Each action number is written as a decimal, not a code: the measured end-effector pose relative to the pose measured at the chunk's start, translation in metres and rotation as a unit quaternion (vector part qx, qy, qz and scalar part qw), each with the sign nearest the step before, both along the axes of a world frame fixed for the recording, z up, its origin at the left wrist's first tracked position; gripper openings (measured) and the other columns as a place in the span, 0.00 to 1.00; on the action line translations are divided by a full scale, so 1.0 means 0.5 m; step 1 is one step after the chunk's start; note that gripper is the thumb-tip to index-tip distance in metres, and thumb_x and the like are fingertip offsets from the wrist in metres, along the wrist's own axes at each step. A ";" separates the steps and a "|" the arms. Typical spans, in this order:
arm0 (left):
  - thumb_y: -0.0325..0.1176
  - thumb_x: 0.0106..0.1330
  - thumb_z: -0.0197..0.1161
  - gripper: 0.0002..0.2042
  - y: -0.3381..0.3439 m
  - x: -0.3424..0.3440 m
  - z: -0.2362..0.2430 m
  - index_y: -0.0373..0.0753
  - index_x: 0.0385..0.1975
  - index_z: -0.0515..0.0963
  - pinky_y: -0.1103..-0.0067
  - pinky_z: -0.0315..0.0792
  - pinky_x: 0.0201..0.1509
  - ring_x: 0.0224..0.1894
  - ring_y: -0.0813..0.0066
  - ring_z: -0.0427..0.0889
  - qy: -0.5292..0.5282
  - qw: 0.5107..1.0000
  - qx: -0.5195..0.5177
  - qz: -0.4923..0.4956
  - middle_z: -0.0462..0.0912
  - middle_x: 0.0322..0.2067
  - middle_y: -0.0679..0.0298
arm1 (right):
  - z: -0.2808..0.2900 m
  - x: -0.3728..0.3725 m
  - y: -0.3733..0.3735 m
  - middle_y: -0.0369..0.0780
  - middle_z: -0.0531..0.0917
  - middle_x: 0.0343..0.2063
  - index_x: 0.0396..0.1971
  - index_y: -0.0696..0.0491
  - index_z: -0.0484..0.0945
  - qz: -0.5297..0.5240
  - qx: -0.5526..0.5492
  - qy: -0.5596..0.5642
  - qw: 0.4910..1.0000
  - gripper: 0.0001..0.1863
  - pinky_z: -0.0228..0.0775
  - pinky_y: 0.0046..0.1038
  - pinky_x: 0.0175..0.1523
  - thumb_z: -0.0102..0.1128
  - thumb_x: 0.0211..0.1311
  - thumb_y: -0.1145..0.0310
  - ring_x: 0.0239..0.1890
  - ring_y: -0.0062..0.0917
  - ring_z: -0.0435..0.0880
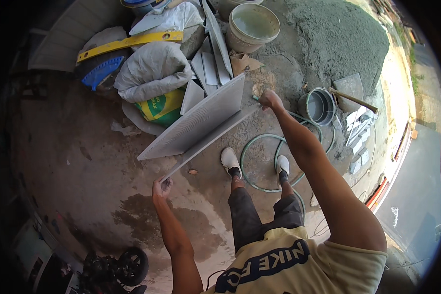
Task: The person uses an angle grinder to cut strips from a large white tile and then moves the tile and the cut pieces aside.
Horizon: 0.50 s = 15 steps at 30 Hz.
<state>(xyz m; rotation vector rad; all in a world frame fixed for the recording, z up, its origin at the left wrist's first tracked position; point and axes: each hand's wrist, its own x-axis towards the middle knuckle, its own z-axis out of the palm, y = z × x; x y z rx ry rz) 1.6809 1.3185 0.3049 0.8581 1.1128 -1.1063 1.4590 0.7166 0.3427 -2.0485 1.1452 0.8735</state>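
Note:
My left hand [162, 188] is closed on the lower left corner of a large tile [208, 139], seen nearly edge-on and tilted. Right behind it stands a second large grey tile [193, 117] with fine ridged lines across its face. My right hand [271, 100] is closed near the first tile's far right end. A short green piece of hose [255, 97] pokes out at its fingers, and the green garden hose [243, 161] loops on the ground by my feet. Whether those fingers also touch the tile is hard to make out.
Cement bags [154, 71], a yellow spirit level [130, 45] and leaning tile pieces [209, 68] crowd the far left. Beyond stand a bucket of cloudy water [253, 28] and a mound of grey sand [335, 41]. A grey bucket [320, 107] sits right; a motorcycle [115, 267] stands near left.

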 end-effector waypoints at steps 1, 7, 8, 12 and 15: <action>0.26 0.67 0.50 0.11 -0.022 0.001 -0.003 0.25 0.41 0.74 0.72 0.82 0.39 0.38 0.60 0.82 -0.008 0.997 -0.065 0.034 0.81 0.39 0.47 | -0.001 -0.009 -0.021 0.53 0.85 0.33 0.34 0.61 0.83 0.018 -0.026 -0.028 0.999 0.16 0.79 0.38 0.42 0.55 0.53 0.65 0.37 0.42 0.87; 0.34 0.67 0.51 0.14 -0.099 0.055 0.008 0.27 0.42 0.73 0.67 0.79 0.43 0.39 0.61 0.79 -0.091 0.991 0.073 0.059 0.78 0.38 0.52 | 0.017 0.078 0.088 0.59 0.81 0.34 0.34 0.60 0.81 -0.284 -0.164 -0.236 0.915 0.27 0.72 0.45 0.48 0.40 0.72 0.51 0.42 0.57 0.80; 0.40 0.67 0.52 0.18 -0.116 0.059 0.006 0.28 0.42 0.71 0.66 0.78 0.46 0.39 0.61 0.77 -0.106 0.986 0.109 0.063 0.77 0.37 0.54 | 0.017 0.088 0.087 0.59 0.81 0.34 0.34 0.60 0.81 -0.288 -0.169 -0.239 0.912 0.27 0.72 0.45 0.48 0.40 0.72 0.51 0.42 0.57 0.80; 0.47 0.67 0.49 0.21 -0.133 0.101 0.000 0.32 0.44 0.70 0.61 0.75 0.49 0.41 0.60 0.76 -0.089 0.985 0.127 0.078 0.75 0.37 0.56 | 0.032 0.132 0.114 0.62 0.76 0.46 0.46 0.60 0.76 -0.352 -0.130 -0.308 0.874 0.31 0.62 0.49 0.59 0.32 0.73 0.47 0.54 0.59 0.72; 0.50 0.69 0.45 0.24 -0.141 0.112 0.004 0.36 0.53 0.68 0.57 0.71 0.54 0.47 0.58 0.75 -0.097 0.975 0.168 0.105 0.75 0.45 0.55 | 0.032 0.140 0.122 0.62 0.78 0.44 0.51 0.55 0.73 -0.333 -0.141 -0.322 0.875 0.28 0.63 0.51 0.58 0.32 0.73 0.47 0.52 0.61 0.72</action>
